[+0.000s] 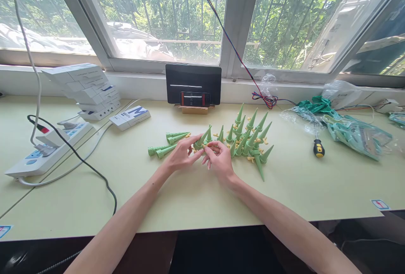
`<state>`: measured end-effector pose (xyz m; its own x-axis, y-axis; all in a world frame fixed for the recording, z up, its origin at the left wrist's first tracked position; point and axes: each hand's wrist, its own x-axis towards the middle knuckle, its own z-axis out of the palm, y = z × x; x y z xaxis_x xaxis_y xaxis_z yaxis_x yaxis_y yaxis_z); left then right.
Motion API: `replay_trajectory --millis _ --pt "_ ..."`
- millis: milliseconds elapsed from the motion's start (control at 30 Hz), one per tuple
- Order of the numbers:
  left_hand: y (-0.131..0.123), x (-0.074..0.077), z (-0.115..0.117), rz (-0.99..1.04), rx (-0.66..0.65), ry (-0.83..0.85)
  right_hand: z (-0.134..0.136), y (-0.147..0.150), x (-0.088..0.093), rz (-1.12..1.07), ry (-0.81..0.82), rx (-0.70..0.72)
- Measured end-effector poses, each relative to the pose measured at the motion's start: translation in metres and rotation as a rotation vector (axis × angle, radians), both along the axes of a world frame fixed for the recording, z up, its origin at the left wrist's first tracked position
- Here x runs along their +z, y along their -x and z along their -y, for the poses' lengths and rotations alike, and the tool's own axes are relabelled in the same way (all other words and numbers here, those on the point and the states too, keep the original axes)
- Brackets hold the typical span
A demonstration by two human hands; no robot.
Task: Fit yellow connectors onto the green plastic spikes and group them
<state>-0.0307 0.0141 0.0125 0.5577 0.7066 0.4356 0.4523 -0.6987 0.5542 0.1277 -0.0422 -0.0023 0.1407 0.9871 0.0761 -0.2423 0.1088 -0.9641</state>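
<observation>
My left hand (184, 152) is closed round a green plastic watering spike (202, 138), its pointed tip up. Against the spike's lower end my right hand (218, 158) pinches a small yellowish piece (204, 147) that looks like a valve. The fingertips of both hands nearly meet there and cover part of it. To the right of my hands stands a cluster of green spikes (251, 141), most upright with small yellow valves at their bases. Several more green spikes (164, 151) lie flat to the left, partly behind my left hand.
A tablet (193, 81) with a phone (195, 99) before it stands at the back. White boxes (91, 90), one flat box (129, 117) and a power strip (47, 149) with cables are left. Rightward lie a screwdriver (319, 148) and bagged green parts (354, 132).
</observation>
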Motion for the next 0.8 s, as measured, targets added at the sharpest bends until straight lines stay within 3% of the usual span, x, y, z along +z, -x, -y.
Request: replay_trajectory --millis 167,800 --pt "-0.003 0.000 0.002 -0.016 -0.036 -0.048 -0.001 0.000 0.000 0.003 0.011 0.011" --pt "-0.007 -0.013 0.001 0.040 0.099 -0.113 0.002 0.000 0.003 0.081 0.097 0.097"
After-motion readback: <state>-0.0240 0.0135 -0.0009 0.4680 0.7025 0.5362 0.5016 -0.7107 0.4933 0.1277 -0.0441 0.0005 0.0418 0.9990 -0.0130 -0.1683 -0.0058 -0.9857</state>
